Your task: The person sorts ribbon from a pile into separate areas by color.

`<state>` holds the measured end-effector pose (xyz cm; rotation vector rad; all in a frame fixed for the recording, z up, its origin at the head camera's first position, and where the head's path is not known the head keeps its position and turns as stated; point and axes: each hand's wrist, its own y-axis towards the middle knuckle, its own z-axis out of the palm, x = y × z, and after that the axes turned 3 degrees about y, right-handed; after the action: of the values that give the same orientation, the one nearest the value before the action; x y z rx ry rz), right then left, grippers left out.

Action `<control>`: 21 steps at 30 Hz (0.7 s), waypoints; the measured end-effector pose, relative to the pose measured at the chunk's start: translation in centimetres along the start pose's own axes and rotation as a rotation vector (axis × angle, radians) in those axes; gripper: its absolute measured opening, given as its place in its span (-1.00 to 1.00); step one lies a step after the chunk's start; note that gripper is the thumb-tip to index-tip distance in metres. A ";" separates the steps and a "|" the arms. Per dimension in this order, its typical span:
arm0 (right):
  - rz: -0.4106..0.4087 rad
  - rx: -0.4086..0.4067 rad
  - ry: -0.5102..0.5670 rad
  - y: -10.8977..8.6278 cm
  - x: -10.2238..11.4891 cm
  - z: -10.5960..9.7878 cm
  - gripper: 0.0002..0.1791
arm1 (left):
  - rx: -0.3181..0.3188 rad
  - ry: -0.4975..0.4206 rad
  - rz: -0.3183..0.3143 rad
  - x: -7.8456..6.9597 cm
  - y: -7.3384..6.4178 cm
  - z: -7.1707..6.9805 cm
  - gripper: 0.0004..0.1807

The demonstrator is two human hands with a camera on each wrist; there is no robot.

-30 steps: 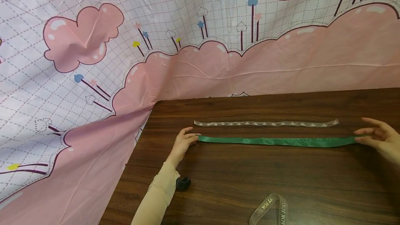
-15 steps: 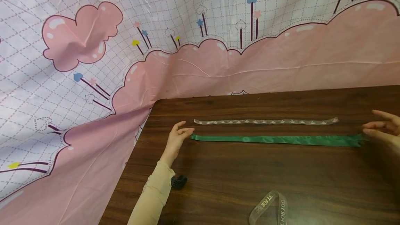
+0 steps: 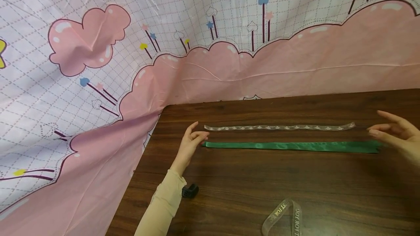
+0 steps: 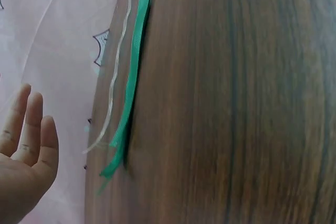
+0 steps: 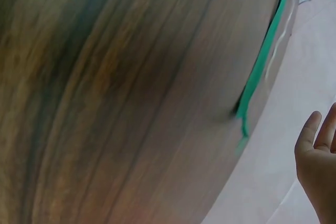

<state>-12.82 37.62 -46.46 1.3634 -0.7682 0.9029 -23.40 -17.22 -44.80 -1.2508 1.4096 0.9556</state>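
A green satin ribbon (image 3: 288, 146) lies stretched out flat across the table, its right end frayed. My left hand (image 3: 187, 146) hovers by the ribbon's left end; in the left wrist view its fingers (image 4: 31, 129) are extended and stand apart from the ribbon. At the other end, my right hand (image 3: 398, 136) is above and beside the frayed tip, holding nothing. Its fingers (image 5: 308, 132) look lightly bent in the right wrist view, clear of the ribbon. Behind the green ribbon, and roughly parallel, runs a narrow sheer ribbon (image 3: 279, 128) with white printed motifs.
A looped translucent ribbon with lettering (image 3: 278, 212) lies near the front of the brown wooden table (image 3: 236, 185). A small black object (image 3: 190, 191) sits beside the left forearm. Pink and white patterned cloth (image 3: 279, 68) hangs behind and left of the table.
Both hands have let go of the green ribbon's ends. Its ends moved outward and the ribbon now lies flatter and straighter. The right hand has risen slightly off it.
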 end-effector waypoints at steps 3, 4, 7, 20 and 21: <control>0.013 0.064 -0.080 0.1 0.6 0.8 -0.32 | 0.042 0.010 0.005 -0.8 -0.6 0.4 -0.33; 0.014 0.080 -0.117 0.2 0.7 1.0 -0.33 | 0.055 0.021 0.014 -0.9 -0.7 0.6 -0.33; 0.046 0.114 -0.206 0.2 1.3 2.0 -0.31 | 0.108 0.043 0.020 -2.4 -1.7 1.2 -0.31; 0.107 0.227 -0.269 0.2 3.5 6.7 -0.24 | 0.253 0.056 0.059 -3.9 -3.2 3.2 -0.27; 0.109 0.236 -0.270 0.1 3.6 7.0 -0.24 | 0.260 0.054 0.062 -3.8 -3.2 3.4 -0.27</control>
<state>-10.84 31.00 -42.70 1.6878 -0.9724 0.9276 -19.71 -13.65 -41.63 -1.0508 1.5676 0.7560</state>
